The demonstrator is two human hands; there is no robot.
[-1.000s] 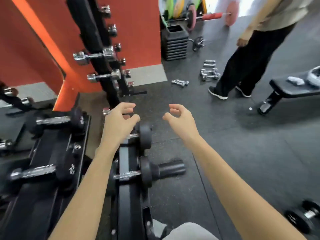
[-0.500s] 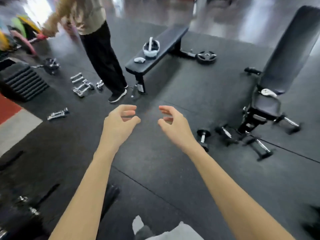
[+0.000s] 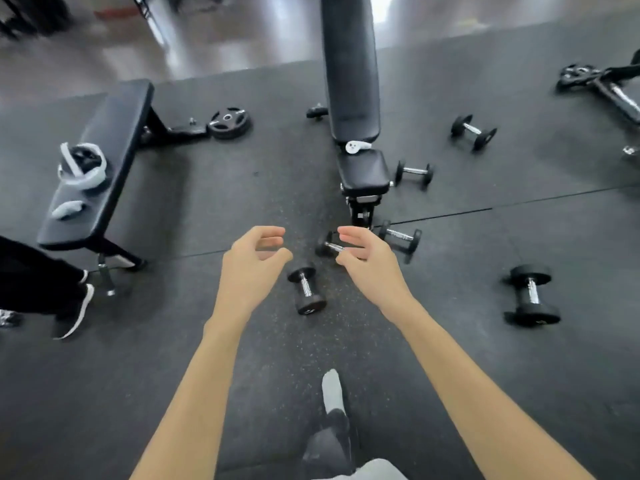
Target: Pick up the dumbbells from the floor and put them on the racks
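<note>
— Where are the hands?
— The left hand and right hand hang half open, holding nothing.
— And the dumbbells?
— A small black dumbbell with chrome handle lies on the dark rubber floor between them.

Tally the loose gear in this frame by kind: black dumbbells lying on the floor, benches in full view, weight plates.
Black dumbbells: 6
Benches: 2
Weight plates: 1
Total: 9
</note>
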